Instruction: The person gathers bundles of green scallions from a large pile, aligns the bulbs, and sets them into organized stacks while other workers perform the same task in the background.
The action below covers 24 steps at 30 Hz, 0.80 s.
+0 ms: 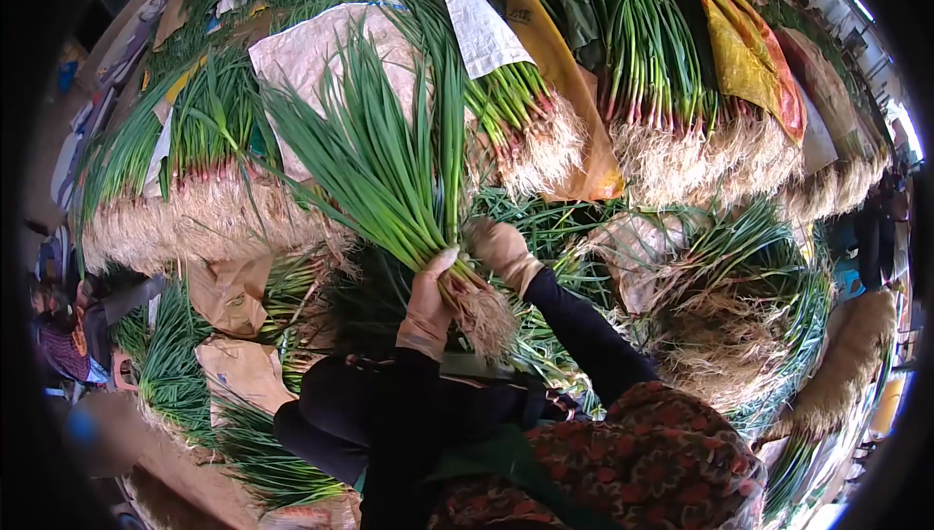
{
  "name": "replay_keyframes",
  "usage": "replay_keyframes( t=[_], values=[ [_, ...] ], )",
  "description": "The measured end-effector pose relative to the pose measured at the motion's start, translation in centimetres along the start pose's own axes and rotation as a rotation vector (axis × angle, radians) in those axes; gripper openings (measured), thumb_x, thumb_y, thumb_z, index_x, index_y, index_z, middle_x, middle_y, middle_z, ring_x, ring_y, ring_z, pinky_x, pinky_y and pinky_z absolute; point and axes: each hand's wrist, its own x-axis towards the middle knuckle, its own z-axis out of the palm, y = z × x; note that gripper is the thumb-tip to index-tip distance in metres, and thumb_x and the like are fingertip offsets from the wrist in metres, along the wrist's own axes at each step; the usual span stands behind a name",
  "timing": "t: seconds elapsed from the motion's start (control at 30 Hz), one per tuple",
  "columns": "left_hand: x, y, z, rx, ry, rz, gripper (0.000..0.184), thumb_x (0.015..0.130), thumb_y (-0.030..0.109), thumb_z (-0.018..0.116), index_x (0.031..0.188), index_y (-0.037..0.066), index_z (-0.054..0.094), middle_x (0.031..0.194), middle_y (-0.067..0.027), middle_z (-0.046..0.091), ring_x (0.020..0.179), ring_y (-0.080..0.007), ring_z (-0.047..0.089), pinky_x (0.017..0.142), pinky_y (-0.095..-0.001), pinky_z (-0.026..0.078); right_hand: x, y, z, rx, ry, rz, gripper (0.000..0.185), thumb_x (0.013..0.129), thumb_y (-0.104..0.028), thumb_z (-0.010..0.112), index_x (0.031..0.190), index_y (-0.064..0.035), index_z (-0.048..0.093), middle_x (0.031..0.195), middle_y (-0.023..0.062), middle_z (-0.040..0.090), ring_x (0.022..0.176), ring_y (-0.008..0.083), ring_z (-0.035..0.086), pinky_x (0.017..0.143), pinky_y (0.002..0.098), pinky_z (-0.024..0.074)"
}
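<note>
My left hand point(429, 304), in a pale glove, is closed around a bunch of green garlic point(384, 184) just above its roots. The long green leaves fan out up and to the left, and the pale roots point(484, 320) hang below my fist. Close to the right side of the stems is my right hand point(504, 250), also gloved. It is smeared by motion, its fingers seem bent, and I cannot tell whether they hold anything. One upright stalk point(451, 141) stands along the bunch's right side, its lower end near both hands.
Rows of green garlic point(650, 63) lie beyond, roots toward me, partly under a white sack point(484, 28) and a yellow sack point(730, 29). A loose heap point(725, 335) lies at right. More greens point(177, 365) and brown paper point(243, 374) are at left. Another person point(68, 335) is at far left.
</note>
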Motion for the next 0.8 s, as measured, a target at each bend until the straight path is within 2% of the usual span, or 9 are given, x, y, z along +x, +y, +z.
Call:
replay_keyframes(
  t=[0.07,0.1,0.23,0.37,0.5,0.57,0.67,0.73,0.8],
  values=[
    [-2.2,0.8,2.0,-0.035,0.007,0.094,0.028,0.086,0.022,0.054,0.101,-0.001,0.054,0.086,-0.0121,0.058,0.064,-0.0244,0.057,0.069,-0.0388,0.05,-0.5,1.1,-1.0,0.699,0.097,0.515,0.016,0.087,-0.02,0.051,0.086,-0.0058,0.058,0.064,0.0033,0.054,0.051,0.0178,0.05,0.05,0.0293,0.0429],
    [-2.7,1.1,2.1,-0.04,-0.077,0.106,0.028,0.086,0.022,0.054,0.102,-0.001,0.053,0.088,-0.0122,0.057,0.068,-0.0238,0.057,0.072,-0.0378,0.049,-0.5,1.8,-2.2,1.41,-0.024,1.117,0.02,0.092,-0.022,0.047,0.085,-0.0069,0.058,0.061,0.0001,0.05,0.047,0.011,0.045,0.044,0.0236,0.0383],
    [-3.9,1.8,2.8,-0.119,-0.131,0.046,0.038,0.086,0.031,0.051,0.105,-0.002,0.051,0.078,-0.0108,0.057,0.062,-0.0253,0.056,0.061,-0.0403,0.052,3.2,-3.7,-7.4,1.784,-0.44,1.01,0.032,0.091,-0.037,0.051,0.092,-0.0069,0.061,0.062,-0.0043,0.049,0.048,0.0068,0.041,0.044,0.0196,0.0338],
    [-4.0,2.1,3.2,-0.002,-0.124,0.116,0.036,0.088,0.032,0.047,0.104,0.001,0.052,0.076,-0.0128,0.059,0.057,-0.0263,0.056,0.058,-0.0394,0.051,5.5,-5.5,-3.4,1.837,-0.228,1.004,0.021,0.091,-0.025,0.052,0.079,-0.0088,0.056,0.057,-0.0041,0.048,0.043,0.0111,0.044,0.041,0.0246,0.0382],
    [-3.8,1.6,1.5,-0.334,-0.27,0.101,0.04,0.09,0.034,0.044,0.109,-0.001,0.049,0.079,-0.0148,0.06,0.055,-0.0265,0.057,0.06,-0.0394,0.052,2.2,-2.3,0.9,0.843,-0.386,0.497,0.015,0.09,-0.019,0.049,0.091,-0.0059,0.058,0.068,0.003,0.058,0.054,0.0153,0.053,0.047,0.03,0.0441],
    [-5.4,2.4,4.0,-0.506,-0.239,0.091,0.033,0.092,0.032,0.043,0.108,0.003,0.049,0.088,-0.013,0.06,0.066,-0.0238,0.059,0.061,-0.0354,0.052,-1.1,-0.3,0.6,0.521,-0.753,0.244,0.018,0.089,-0.02,0.05,0.096,-0.0052,0.058,0.076,0.0058,0.06,0.061,0.0176,0.057,0.05,0.0326,0.0461],
    [-4.0,2.9,2.9,-0.366,-0.286,0.142,0.036,0.09,0.029,0.047,0.115,0.003,0.049,0.097,-0.0108,0.058,0.078,-0.0197,0.058,0.069,-0.0352,0.052,-2.2,1.3,-2.9,0.495,-1.333,0.196,0.025,0.086,-0.021,0.052,0.104,-0.0043,0.058,0.087,0.0101,0.063,0.071,0.021,0.061,0.055,0.0364,0.0491],
    [-2.9,3.0,2.0,-0.306,-0.337,0.114,0.038,0.089,0.028,0.05,0.118,0.003,0.048,0.098,-0.0094,0.057,0.083,-0.0183,0.057,0.073,-0.0356,0.051,1.0,3.1,-5.4,0.54,-1.217,0.412,0.03,0.085,-0.022,0.053,0.109,-0.0036,0.058,0.094,0.013,0.065,0.078,0.0233,0.064,0.059,0.039,0.0511],
    [-2.9,2.8,3.4,-0.274,-0.278,0.139,0.041,0.092,0.032,0.044,0.121,0.002,0.047,0.103,-0.0069,0.057,0.086,-0.018,0.057,0.077,-0.0366,0.05,3.1,8.4,-2.7,-0.143,-0.496,0.105,0.032,0.087,-0.019,0.046,0.117,-0.0079,0.052,0.078,0.0177,0.064,0.062,0.0271,0.062,0.052,0.0379,0.0492]
  ],
)
